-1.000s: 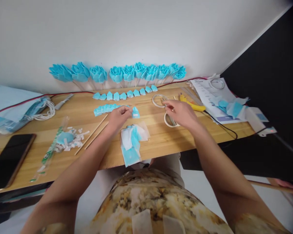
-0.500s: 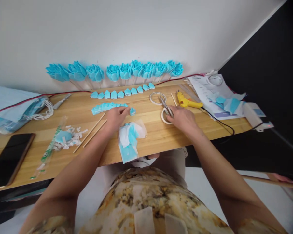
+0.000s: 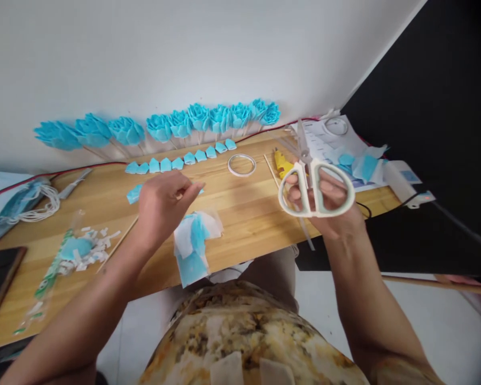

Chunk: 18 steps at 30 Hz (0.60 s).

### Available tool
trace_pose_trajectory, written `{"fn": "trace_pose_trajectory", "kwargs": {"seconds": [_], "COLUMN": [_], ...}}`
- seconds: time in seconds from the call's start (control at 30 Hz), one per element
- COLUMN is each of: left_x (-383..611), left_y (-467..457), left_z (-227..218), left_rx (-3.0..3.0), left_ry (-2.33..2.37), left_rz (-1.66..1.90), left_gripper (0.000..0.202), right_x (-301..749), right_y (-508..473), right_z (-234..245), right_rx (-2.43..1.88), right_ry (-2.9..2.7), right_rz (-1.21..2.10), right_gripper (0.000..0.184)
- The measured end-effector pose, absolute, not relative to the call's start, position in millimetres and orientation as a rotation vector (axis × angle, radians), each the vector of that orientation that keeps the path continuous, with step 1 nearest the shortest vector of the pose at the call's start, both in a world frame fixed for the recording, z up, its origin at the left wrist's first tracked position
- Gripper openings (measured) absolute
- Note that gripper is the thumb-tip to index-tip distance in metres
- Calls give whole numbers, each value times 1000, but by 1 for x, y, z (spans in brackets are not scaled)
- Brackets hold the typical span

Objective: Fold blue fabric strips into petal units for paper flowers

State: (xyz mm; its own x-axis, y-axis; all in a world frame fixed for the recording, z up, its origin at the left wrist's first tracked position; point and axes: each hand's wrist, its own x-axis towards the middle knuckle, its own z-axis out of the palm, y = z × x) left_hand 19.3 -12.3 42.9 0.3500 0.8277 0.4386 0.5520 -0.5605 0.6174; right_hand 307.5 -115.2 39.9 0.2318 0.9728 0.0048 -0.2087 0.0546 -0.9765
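Observation:
In the head view my right hand (image 3: pixel 334 211) is raised over the table's right part, palm up, with scissors (image 3: pixel 304 155) in it. Their white loop handles lie against my fingers, and the blades point away from me. A thin translucent strip (image 3: pixel 307 233) shows below the handles; whether I hold it is unclear. My left hand (image 3: pixel 162 211) hovers left of centre with curled fingers and thumb forward; its contents, if any, are hidden. Just beyond its thumb a bit of blue petal (image 3: pixel 201 191) shows. Partly behind this hand lies a row of blue pieces (image 3: pixel 134 194).
Blue flowers (image 3: pixel 198 116) on sticks lean along the wall, with folded blue petals (image 3: pixel 165 164) in front. A tape roll (image 3: pixel 241 165), a yellow glue gun (image 3: pixel 282 163), blue and white scraps (image 3: pixel 192 240), a phone (image 3: pixel 2 278) and white snippets (image 3: pixel 98 248) lie around.
My right hand has lifted the scissors off the table and turned palm up. My left hand has risen and drawn back from the small blue petal. The view has shifted right.

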Motion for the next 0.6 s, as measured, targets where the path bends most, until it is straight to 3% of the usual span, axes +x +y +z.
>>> {"fn": "trace_pose_trajectory", "kwargs": {"seconds": [0.13,0.3,0.4,0.6], "left_x": [70,134,157,147], "left_y": [9,57,70,69], "left_z": [44,-6,-25,-4], "left_rx": [2442,2611,2624,2200], "left_ry": [952,867,938,1025], "left_rz": [775,561,503,565], "left_gripper": [21,18,11,7], "right_x": [306,319,325,318], "right_y": [-128,-145,-155,-157], "right_z": [37,29,24,7], "right_rx": [-1055,-1013,-1052,-1006], "right_ry": [-762,-755,-839,-821], "right_rz": [1181,1161,1191,1273], "right_gripper": [50,46,59,76]}}
